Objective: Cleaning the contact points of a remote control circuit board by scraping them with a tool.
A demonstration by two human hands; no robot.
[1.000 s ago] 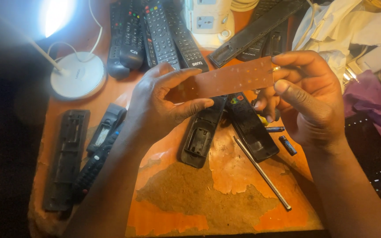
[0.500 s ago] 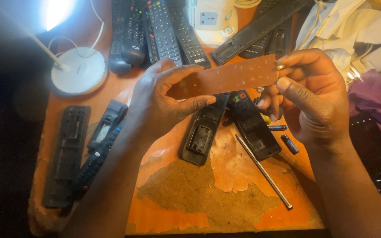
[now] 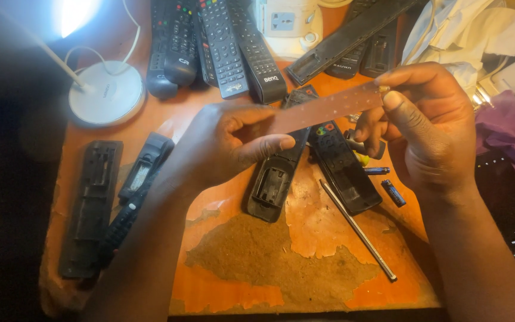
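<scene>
Both hands hold a long, thin brown circuit board [image 3: 329, 108] level above an orange table [image 3: 329, 280]. My left hand [image 3: 225, 146] pinches its left end between thumb and fingers. My right hand [image 3: 427, 122] grips the right end with thumb and forefinger. Directly under the board lie two opened black remote shells [image 3: 272, 179] [image 3: 344, 167], back side up.
Several black remote controls [image 3: 222, 42] lie at the back beside a white socket adapter [image 3: 284, 24]. A white lamp base [image 3: 105, 92] stands at the left. Black remote parts [image 3: 90, 206] lie left. A metal rod [image 3: 359, 232], small batteries [image 3: 393, 192] and cloth [image 3: 508, 137] are at the right.
The board has turned from showing its broad face to a flatter, more edge-on angle. Both hands keep their hold on it and have shifted only slightly.
</scene>
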